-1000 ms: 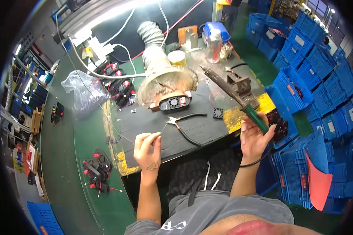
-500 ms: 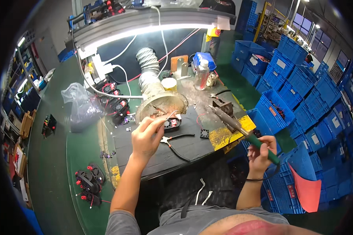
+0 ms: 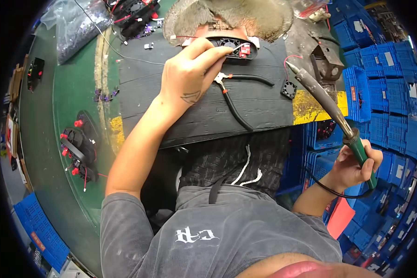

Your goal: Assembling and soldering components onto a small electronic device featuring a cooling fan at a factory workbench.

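My left hand (image 3: 187,69) reaches over the black work mat with its fingers closed in a pinch on a thin pale wire (image 3: 238,46). Just beyond the fingertips lies a black oval housing (image 3: 249,56) with a small fan and a red part in it. In my right hand (image 3: 356,163), off the table's front right corner, is a soldering iron (image 3: 320,98), gripped by its green handle. Its tip points up and left, apart from the housing. Pliers (image 3: 239,110) with black handles lie splayed below the housing. A small black fan (image 3: 288,89) with a red wire rests near the iron's tip.
A dirty metal hood (image 3: 264,18) stands behind the housing. A rusty metal stand (image 3: 326,65) sits at the right, by a yellow edge strip (image 3: 317,110). Black housings (image 3: 78,148) lie at left, below a plastic bag (image 3: 78,32). Blue crates (image 3: 389,88) are stacked at right.
The view has tilted down and come closer to the mat, so things sit higher and larger. Both hands keep their holds; the iron stays apart from the housing.
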Demonstrator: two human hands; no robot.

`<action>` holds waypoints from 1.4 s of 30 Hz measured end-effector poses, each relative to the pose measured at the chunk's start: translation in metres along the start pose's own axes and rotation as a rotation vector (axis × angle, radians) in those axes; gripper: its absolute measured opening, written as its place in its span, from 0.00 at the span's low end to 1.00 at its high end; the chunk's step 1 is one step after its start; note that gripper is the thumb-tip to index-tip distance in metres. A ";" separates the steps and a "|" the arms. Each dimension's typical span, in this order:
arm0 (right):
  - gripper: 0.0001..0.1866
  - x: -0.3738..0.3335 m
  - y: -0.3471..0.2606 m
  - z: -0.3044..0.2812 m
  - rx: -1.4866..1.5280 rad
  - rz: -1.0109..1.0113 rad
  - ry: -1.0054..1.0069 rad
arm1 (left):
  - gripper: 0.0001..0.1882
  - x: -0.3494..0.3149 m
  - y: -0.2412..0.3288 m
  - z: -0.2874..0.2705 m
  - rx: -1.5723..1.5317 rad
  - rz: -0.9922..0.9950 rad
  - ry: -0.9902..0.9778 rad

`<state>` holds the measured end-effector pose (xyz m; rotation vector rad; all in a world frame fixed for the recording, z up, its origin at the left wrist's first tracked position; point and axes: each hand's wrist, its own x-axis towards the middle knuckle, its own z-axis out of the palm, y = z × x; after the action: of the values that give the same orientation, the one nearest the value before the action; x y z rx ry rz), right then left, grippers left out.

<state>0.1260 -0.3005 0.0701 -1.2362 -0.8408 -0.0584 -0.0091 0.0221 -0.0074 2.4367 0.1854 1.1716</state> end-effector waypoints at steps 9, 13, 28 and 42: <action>0.13 0.010 0.044 0.031 -0.146 0.116 -0.044 | 0.11 -0.011 0.000 0.009 0.064 -0.063 -0.020; 0.14 0.018 0.051 0.040 -0.168 0.108 -0.093 | 0.12 -0.013 -0.005 0.014 0.108 -0.074 -0.076; 0.15 0.033 0.062 0.044 -0.193 0.135 -0.166 | 0.16 -0.014 -0.005 0.019 0.080 -0.079 -0.102; 0.13 0.035 0.064 0.043 -0.177 0.142 -0.216 | 0.17 -0.015 -0.004 0.019 0.091 -0.075 -0.105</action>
<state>0.1581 -0.2271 0.0423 -1.4844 -0.9468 0.1192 -0.0039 0.0153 -0.0305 2.5393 0.3019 1.0211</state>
